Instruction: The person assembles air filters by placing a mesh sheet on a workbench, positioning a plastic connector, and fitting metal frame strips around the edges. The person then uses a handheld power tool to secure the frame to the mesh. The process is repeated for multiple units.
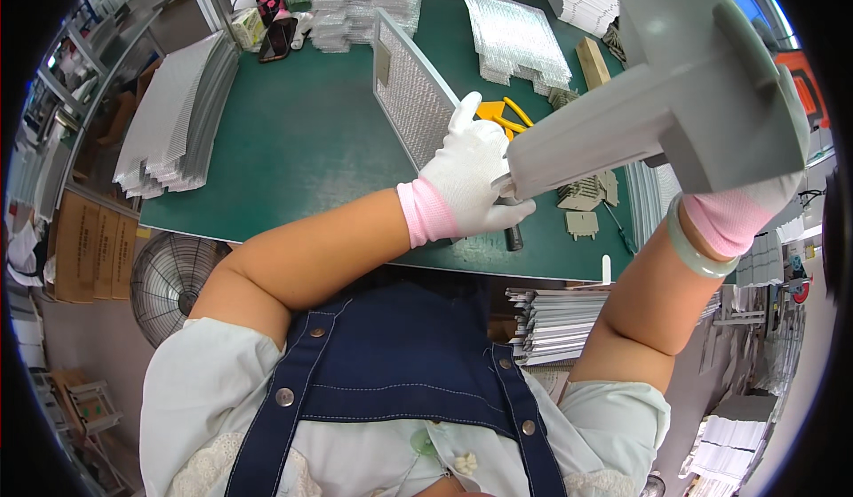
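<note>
My left hand (464,173), in a white glove with a pink cuff, grips the near end of a mesh panel (416,93) with a pale metal frame. The panel stands tilted over the green table. Close to the camera, a large grey block-shaped tool (657,111) with a long barrel is held by my right hand (766,197). Its barrel end reaches my left hand, where a small metal bit shows. Most of my right glove is hidden behind the grey tool. A black tool handle (514,238) lies just below my left fingers.
Yellow-handled pliers (515,117) and grey plastic pieces (582,223) lie on the table (293,142). Stacked mesh sheets (173,111) stand at left, more sheets (520,39) at the back. A phone (278,39) lies far left; a floor fan (173,284) stands below.
</note>
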Tool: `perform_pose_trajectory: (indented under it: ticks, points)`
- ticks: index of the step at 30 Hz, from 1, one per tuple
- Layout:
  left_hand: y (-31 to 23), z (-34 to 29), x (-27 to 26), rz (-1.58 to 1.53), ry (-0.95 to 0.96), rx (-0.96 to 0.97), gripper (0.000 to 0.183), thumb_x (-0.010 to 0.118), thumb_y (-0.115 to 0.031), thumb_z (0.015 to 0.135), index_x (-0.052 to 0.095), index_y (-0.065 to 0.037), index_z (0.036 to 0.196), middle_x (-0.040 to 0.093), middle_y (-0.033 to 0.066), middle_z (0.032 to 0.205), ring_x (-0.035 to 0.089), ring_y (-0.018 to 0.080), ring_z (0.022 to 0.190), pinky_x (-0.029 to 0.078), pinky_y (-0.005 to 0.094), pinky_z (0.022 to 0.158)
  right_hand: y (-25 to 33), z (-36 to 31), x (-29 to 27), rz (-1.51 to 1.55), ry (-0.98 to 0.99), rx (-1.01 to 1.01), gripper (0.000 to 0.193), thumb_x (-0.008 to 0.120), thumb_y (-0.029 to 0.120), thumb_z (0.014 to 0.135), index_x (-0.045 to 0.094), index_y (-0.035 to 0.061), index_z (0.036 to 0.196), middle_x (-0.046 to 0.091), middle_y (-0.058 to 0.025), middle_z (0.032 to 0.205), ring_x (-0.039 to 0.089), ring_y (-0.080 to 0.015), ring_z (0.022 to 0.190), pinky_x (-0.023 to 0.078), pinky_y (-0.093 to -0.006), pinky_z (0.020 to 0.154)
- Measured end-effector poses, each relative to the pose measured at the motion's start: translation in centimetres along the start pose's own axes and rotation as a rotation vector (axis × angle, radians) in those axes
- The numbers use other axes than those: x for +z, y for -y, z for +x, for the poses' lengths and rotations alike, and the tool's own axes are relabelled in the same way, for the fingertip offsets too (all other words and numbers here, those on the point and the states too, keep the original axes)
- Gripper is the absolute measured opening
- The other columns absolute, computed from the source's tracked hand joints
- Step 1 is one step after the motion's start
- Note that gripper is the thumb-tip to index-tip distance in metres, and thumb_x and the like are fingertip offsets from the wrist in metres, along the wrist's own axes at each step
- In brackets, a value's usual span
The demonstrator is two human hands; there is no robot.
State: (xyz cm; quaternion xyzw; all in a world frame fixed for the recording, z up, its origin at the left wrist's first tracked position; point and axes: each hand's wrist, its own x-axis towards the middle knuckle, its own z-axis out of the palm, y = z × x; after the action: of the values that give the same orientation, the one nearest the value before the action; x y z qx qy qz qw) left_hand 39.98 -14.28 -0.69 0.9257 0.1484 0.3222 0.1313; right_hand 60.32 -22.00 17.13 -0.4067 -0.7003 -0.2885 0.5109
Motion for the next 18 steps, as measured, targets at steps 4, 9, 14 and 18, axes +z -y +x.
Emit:
perform_pose_trajectory:
  ticks: [4, 9, 14, 18]
  points:
    - [-0.3, 0.0, -0.1, 0.081, -0.102, 0.050, 0.035, 0.065, -0.042, 0.084, 0.067, -0.011, 0.099, 0.059, 0.0112, 0.086, 0.061, 0.0325, 0.089, 0.019, 0.0654, 0.111, 0.5, 1.4, 4.1, 0.951, 0.191, 0.308, 0.029, 0.060, 0.015, 0.094, 0.062, -0.0028, 0.116, 0.067, -0.0096, 0.102, 0.065, -0.0174, 0.090, 0.053, -0.0297, 0.081]
    - [-0.5, 0.4, -0.4, 0.143, -0.108, 0.081, 0.041, 0.065, -0.039, 0.083, 0.064, -0.008, 0.110, 0.057, 0.0133, 0.094, 0.057, 0.0357, 0.096, 0.019, 0.0673, 0.111, -1.9, -0.3, 8.5, 1.631, 0.194, 0.875, 0.033, 0.054, 0.011, 0.098, 0.059, 0.0001, 0.129, 0.067, -0.0082, 0.117, 0.065, -0.0171, 0.106, 0.054, -0.0332, 0.093]
    - [-0.5, 0.2, -0.4, 0.160, -0.099, 0.077, 0.043, 0.065, -0.040, 0.083, 0.064, -0.007, 0.111, 0.056, 0.0159, 0.101, 0.053, 0.0381, 0.104, 0.018, 0.0676, 0.110, -6.3, -2.6, 8.5, 1.312, -0.054, 0.896, 0.035, 0.065, 0.022, 0.095, 0.061, 0.0004, 0.121, 0.069, -0.0141, 0.109, 0.072, -0.0235, 0.094, 0.063, -0.0400, 0.078]
    - [-0.7, 0.2, -0.5, 0.184, 0.017, 0.012, 0.051, 0.064, -0.042, 0.084, 0.064, -0.005, 0.118, 0.057, 0.0201, 0.119, 0.046, 0.0413, 0.125, 0.022, 0.0652, 0.109, -5.8, -2.7, 8.7, 1.167, -0.098, 0.985, 0.033, 0.066, 0.022, 0.093, 0.062, 0.0007, 0.119, 0.070, -0.0129, 0.105, 0.072, -0.0227, 0.089, 0.064, -0.0373, 0.072]
